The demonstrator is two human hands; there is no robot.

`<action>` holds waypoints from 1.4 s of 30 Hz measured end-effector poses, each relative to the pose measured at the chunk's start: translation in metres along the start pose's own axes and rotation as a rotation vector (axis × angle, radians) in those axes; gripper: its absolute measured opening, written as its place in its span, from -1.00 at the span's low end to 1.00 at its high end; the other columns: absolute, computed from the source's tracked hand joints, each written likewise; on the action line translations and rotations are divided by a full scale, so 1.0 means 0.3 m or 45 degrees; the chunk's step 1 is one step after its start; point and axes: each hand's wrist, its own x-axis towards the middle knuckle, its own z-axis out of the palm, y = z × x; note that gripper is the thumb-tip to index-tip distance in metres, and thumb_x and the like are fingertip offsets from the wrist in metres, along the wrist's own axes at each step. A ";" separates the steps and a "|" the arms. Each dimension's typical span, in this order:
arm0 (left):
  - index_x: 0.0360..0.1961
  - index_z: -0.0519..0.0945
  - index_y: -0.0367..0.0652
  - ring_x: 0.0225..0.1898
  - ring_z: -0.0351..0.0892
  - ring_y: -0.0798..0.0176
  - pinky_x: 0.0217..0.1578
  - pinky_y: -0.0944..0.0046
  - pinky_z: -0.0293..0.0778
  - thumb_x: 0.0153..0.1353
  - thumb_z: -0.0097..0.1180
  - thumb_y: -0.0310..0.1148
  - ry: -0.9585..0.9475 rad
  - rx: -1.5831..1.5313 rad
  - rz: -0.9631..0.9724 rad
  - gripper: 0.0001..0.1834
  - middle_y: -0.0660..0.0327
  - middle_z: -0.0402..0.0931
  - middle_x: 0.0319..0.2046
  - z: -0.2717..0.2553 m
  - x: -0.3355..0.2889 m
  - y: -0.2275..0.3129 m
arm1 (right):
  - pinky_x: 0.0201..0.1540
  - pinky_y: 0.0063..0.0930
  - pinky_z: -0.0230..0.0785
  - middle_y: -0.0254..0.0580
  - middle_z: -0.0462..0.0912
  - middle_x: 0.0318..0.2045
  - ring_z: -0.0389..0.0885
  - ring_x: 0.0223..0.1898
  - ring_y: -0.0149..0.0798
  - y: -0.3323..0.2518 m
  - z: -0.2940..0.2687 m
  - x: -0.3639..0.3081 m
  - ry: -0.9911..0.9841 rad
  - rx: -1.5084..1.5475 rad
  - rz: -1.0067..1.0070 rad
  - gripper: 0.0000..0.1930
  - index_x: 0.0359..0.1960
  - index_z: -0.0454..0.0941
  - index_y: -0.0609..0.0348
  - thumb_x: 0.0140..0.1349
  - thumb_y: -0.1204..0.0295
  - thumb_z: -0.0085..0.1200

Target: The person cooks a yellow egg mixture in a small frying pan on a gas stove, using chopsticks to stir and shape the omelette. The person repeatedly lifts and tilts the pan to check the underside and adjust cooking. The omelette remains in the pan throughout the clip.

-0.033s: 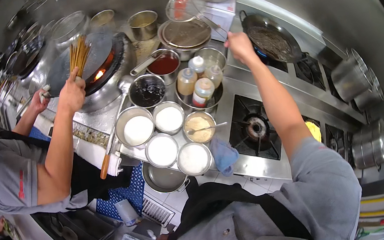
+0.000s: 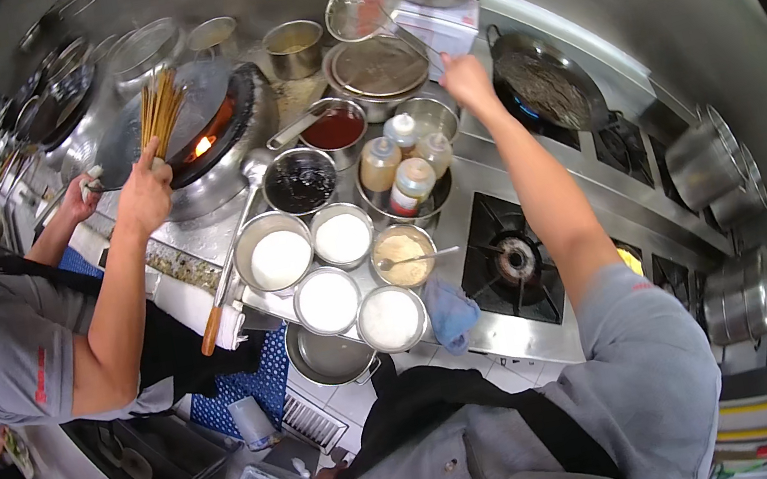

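Note:
My right hand (image 2: 469,83) reaches far out over the stove, its fingers closed on the handle of a round wire strainer (image 2: 360,5) that hangs above a flat metal lid (image 2: 380,65). Just right of the hand sits a dark wok (image 2: 546,90) over a blue flame. My left hand is out of sight below my grey shirt and black apron. To the left, a co-worker's hand (image 2: 143,193) holds a bamboo brush (image 2: 158,105) in a big wok (image 2: 213,131) with fire under it.
Several metal bowls of white powders (image 2: 328,300) stand in front of me, with squeeze bottles (image 2: 410,184), a pot of red sauce (image 2: 335,129) and a bowl of dark sauce (image 2: 300,180). A ladle (image 2: 231,265) lies at the left, an unlit burner (image 2: 514,258) and stock pots (image 2: 705,160) at the right.

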 end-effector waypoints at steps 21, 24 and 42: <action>-0.41 0.58 -0.16 -0.65 0.48 0.20 -0.58 0.19 0.39 0.32 -0.15 0.03 -0.021 0.085 0.065 -0.52 0.14 0.49 -0.68 -0.002 0.119 0.233 | -0.73 -0.22 0.29 0.08 0.51 -0.47 0.49 -0.53 -0.13 -0.278 0.190 0.747 0.303 1.603 0.594 -0.84 -0.38 0.45 0.34 0.21 0.46 -0.09; -0.41 0.58 -0.16 -0.65 0.48 0.20 -0.58 0.18 0.39 0.32 -0.16 0.03 -0.034 0.142 0.112 -0.52 0.14 0.49 -0.69 0.009 0.128 0.259 | -0.63 -0.31 0.34 -0.04 0.38 -0.58 0.39 -0.66 -0.23 -0.273 0.086 0.714 0.265 2.109 0.519 -0.75 -0.42 0.36 0.39 0.22 0.40 0.07; -0.03 0.41 -0.20 -0.34 0.53 0.18 -0.45 0.19 0.50 0.27 -0.10 0.13 -0.549 -0.392 0.276 -0.44 0.07 0.47 -0.32 1.431 0.546 0.035 | -0.61 -0.42 0.29 -0.24 0.38 -0.85 0.41 -0.77 -0.35 0.743 -0.957 -1.473 -0.583 0.362 0.298 -0.62 -0.13 0.57 0.28 0.39 0.23 -0.22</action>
